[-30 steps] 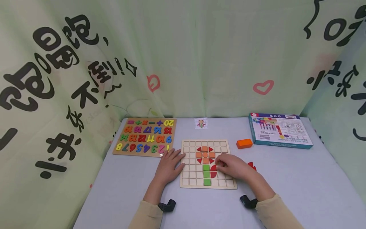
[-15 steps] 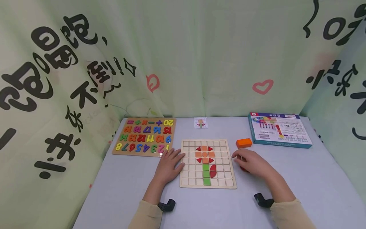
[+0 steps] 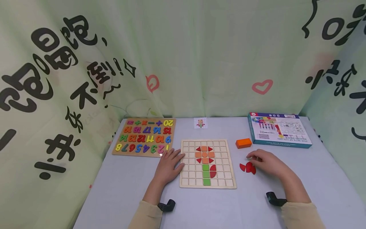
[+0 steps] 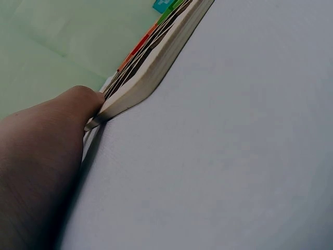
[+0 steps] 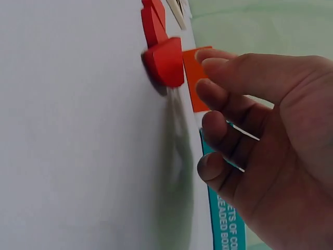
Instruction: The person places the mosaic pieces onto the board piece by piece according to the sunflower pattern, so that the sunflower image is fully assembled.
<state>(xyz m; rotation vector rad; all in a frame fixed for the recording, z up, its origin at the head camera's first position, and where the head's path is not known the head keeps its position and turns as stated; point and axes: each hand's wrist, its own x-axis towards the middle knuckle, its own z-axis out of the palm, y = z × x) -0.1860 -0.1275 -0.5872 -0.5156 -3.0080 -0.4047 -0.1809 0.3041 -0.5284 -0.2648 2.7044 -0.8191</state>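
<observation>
Right hand [image 3: 268, 163] hovers over the table [image 3: 286, 197], fingers loosely curled and slightly parted, holding nothing. Fingertips sit just beside a small cluster of red wooden pieces [image 3: 247, 167] lying on the table right of the grid board [image 3: 207, 164]; whether they touch the pieces cannot be told. In the right wrist view the fingers [image 5: 229, 78] are near the closest red piece, a gap showing.

Left hand [image 3: 168, 165] lies flat, fingers spread, resting on the table with fingertips on the grid board's left edge. Left wrist view shows a finger pressed against the board's rim.

Grid board carries a flower pattern: orange and red pieces above, green squares as stem, one red leaf at right.

Further out: orange block [image 3: 243, 143] beyond the red pieces, boxed puzzle set [image 3: 278, 130] at far right, number puzzle board [image 3: 145, 136] at far left, small pattern card [image 3: 200, 122] at the back edge.
</observation>
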